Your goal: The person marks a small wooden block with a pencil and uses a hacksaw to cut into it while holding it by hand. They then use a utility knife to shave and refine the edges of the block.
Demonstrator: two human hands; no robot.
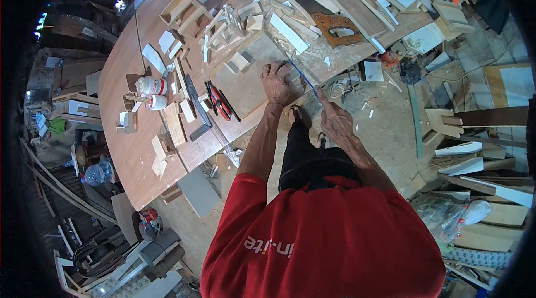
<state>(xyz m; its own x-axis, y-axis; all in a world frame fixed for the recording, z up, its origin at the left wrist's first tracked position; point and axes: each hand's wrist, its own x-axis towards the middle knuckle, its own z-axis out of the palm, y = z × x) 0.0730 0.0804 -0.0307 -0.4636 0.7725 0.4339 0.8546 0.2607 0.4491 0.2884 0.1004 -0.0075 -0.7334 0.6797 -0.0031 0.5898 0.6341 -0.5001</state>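
Observation:
My left hand [276,83] presses down at the table's near edge, its fingers bent over a pale wooden board [245,89]. Closed around the near end of a long, thin blue tool [303,77] is my right hand [336,121], its index finger stretched along it. The tool lies just right of my left hand and points away over the edge; its working side is hidden. A small wooden block [240,62] sits on the board. Left of the board are red-handled pliers [220,105].
A wooden-handled handsaw [338,30] lies among offcuts at the far right of the table [125,147]. White glue bottles [152,86] stand left. Small wooden assemblies [226,27] fill the back. Wood scraps [474,164] are stacked on the right floor.

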